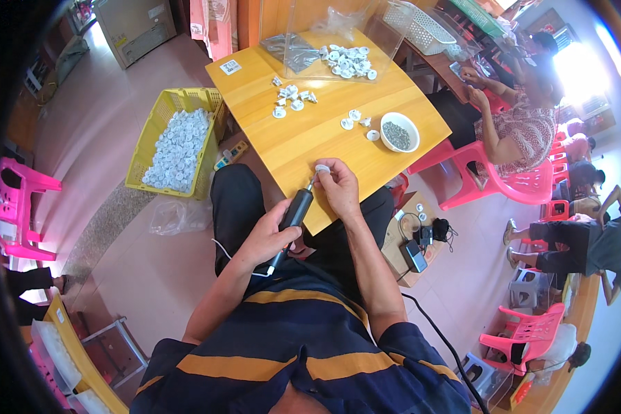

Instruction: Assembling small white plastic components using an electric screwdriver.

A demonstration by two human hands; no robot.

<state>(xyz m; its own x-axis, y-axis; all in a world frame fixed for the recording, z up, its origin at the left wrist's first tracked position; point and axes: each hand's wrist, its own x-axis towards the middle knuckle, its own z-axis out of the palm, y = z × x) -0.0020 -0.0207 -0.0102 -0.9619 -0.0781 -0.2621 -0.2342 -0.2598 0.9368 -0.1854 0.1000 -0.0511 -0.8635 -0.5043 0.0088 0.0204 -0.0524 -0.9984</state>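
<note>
My left hand point(274, 233) is wrapped round a black electric screwdriver point(297, 211) with a white cord at its lower end. Its bit points up toward a small round white plastic part point(322, 168), which my right hand point(339, 188) pinches at the near corner of the yellow wooden table point(283, 148). Whether the bit touches the part is too small to tell. A white bowl point(399, 132) of small metal screws stands at the table's right. Just left of it lie several loose white parts point(348, 123). Another small group of white parts point(297, 105) sits farther left.
At the table's far side is a pile of white parts point(348, 62) by a clear plastic box. A yellow crate point(148, 148) full of white parts stands on the floor at left. Right of my legs, a cardboard box point(403, 259) carries adapters and cables. Co-workers sit among pink chairs point(524, 181).
</note>
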